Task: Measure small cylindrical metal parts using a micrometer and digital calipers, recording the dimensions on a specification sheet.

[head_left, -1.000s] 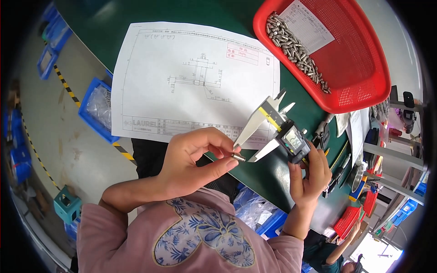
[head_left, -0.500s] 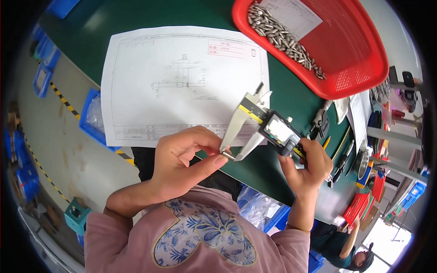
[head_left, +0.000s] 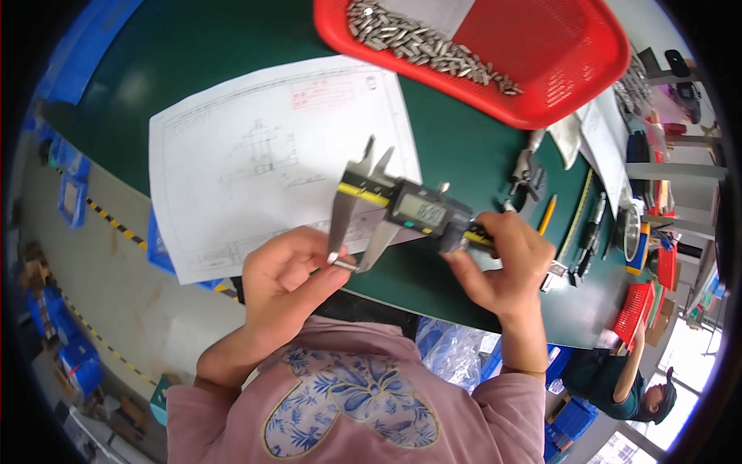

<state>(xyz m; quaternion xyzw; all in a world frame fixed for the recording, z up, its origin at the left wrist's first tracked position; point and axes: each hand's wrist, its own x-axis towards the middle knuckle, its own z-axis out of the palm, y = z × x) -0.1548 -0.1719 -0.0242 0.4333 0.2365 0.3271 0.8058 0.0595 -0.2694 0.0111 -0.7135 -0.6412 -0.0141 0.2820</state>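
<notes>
My left hand (head_left: 290, 282) pinches a small metal pin (head_left: 345, 264) between thumb and fingers. The pin lies between the jaw tips of a digital caliper (head_left: 402, 205), which has a grey display and a black and yellow beam. Around the beam's right end, the fingers and thumb of my right hand (head_left: 502, 267) are closed. Beneath the caliper a printed technical drawing (head_left: 209, 166) lies on the green table (head_left: 232, 46).
A red plastic basket (head_left: 533, 108) at the far side holds many similar metal pins (head_left: 417, 42). To the right lie a micrometer (head_left: 528, 176), a yellow pencil (head_left: 548, 214) and a black pen (head_left: 591, 236). Another person (head_left: 618, 379) handles a red basket (head_left: 635, 309) at the lower right.
The view has turned, so the drawing and basket sit further left. Both hands still hold the caliper and pin, and the caliper lies more level. Digits now show on its display.
</notes>
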